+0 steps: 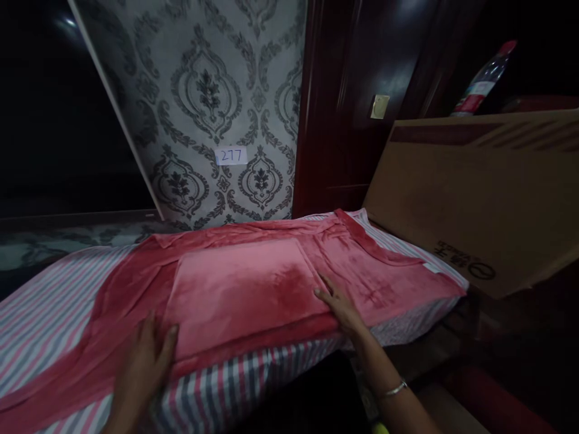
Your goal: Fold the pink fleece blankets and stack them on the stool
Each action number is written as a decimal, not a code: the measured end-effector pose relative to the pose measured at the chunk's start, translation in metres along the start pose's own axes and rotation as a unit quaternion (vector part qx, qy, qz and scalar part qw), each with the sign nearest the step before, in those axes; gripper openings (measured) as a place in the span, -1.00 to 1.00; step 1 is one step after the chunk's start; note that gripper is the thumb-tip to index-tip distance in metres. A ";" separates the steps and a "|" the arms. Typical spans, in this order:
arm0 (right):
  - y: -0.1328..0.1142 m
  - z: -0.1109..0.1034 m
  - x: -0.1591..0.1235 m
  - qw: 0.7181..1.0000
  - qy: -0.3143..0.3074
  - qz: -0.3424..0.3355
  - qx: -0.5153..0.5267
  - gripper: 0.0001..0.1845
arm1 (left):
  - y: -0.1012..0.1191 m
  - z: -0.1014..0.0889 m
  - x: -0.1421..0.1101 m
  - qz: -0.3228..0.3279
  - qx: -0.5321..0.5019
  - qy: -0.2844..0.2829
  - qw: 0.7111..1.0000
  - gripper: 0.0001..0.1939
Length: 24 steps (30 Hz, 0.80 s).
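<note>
A folded red plush cloth [239,292] lies on a larger red plush blanket [371,265] spread over a bed with a pink, white and grey striped sheet [40,313]. My left hand [145,361] rests flat at the folded cloth's near left corner, fingers stretched out. My right hand [339,304] lies flat at the folded cloth's right edge, fingers spread, a thin bracelet on its wrist. Neither hand grips anything.
A large cardboard box [470,193] leans at the bed's right end, a plastic bottle [482,81] behind it. Patterned wallpaper with a small label reading 277 [231,155] stands behind the bed, beside a dark wooden door [357,102]. Dark floor lies below the bed's near edge.
</note>
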State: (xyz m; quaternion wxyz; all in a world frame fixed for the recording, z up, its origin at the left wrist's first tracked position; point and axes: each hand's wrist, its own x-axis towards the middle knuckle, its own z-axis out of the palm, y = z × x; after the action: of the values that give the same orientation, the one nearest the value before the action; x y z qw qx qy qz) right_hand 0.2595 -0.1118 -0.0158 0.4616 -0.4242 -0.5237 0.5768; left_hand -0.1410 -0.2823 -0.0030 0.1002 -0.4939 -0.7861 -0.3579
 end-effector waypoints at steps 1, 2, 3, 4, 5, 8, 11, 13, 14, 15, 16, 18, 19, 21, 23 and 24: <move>-0.003 0.003 -0.002 0.999 0.008 0.012 0.034 -0.03 | 0.010 0.000 -0.006 0.048 0.025 0.010 0.999 -0.25; -0.008 0.006 -0.003 0.998 0.015 0.024 0.064 -0.04 | 0.022 0.001 -0.013 0.113 0.045 0.018 0.992 -0.28; -0.014 0.010 -0.005 0.995 0.019 0.037 0.091 -0.05 | 0.036 0.004 -0.020 0.188 0.057 0.023 0.980 -0.32; -0.021 0.014 -0.005 0.992 0.018 0.051 0.116 -0.05 | 0.052 0.009 -0.027 0.267 0.060 0.025 0.961 -0.36; -0.028 0.017 -0.006 0.988 0.013 0.062 0.139 -0.07 | 0.067 0.016 -0.033 0.328 0.068 0.016 0.942 -0.36; -0.048 0.027 -0.007 0.980 0.007 0.067 0.185 -0.13 | 0.107 0.038 -0.048 0.410 0.088 -0.013 0.908 -0.24; -0.055 0.033 -0.006 0.975 0.011 0.059 0.213 -0.13 | 0.129 0.054 -0.053 0.366 0.101 -0.045 0.924 -0.19; -0.052 0.035 -0.006 0.976 0.011 0.057 0.212 -0.13 | 0.136 0.057 -0.052 0.331 0.105 -0.075 0.935 -0.20; -0.048 0.035 -0.005 0.977 0.006 0.055 0.205 -0.16 | 0.138 0.058 -0.051 0.322 0.104 -0.087 0.937 -0.21; -0.044 0.035 -0.005 0.979 -0.003 0.052 0.196 -0.22 | 0.139 0.058 -0.049 0.321 0.101 -0.096 0.937 -0.23; -0.040 0.034 -0.005 0.981 -0.012 0.050 0.186 -0.28 | 0.139 0.058 -0.046 0.325 0.096 -0.101 0.935 -0.25; -0.032 0.031 -0.003 0.983 -0.025 0.054 0.174 -0.40 | 0.139 0.057 -0.040 0.336 0.082 -0.101 0.933 -0.34; -0.028 0.029 -0.001 0.983 -0.025 0.056 0.170 -0.45 | 0.139 0.056 -0.036 0.341 0.074 -0.097 0.932 -0.39; -0.022 0.025 0.003 0.985 -0.001 0.038 0.168 -0.48 | 0.141 0.053 -0.026 0.348 0.062 -0.084 0.932 -0.47; -0.015 0.024 0.005 0.990 0.032 -0.028 0.138 -0.44 | 0.147 0.045 -0.014 0.343 0.055 -0.069 0.935 -0.52; -0.010 0.025 0.005 0.992 0.046 -0.077 0.090 -0.40 | 0.151 0.040 -0.008 0.338 0.051 -0.067 0.937 -0.54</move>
State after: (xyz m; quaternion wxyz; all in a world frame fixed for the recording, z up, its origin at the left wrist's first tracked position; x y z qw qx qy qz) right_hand 0.2354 -0.1121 -0.0036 0.5646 -0.3653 -0.4793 0.5640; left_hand -0.0009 -0.2230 0.0340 0.1880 -0.7475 -0.5948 -0.2282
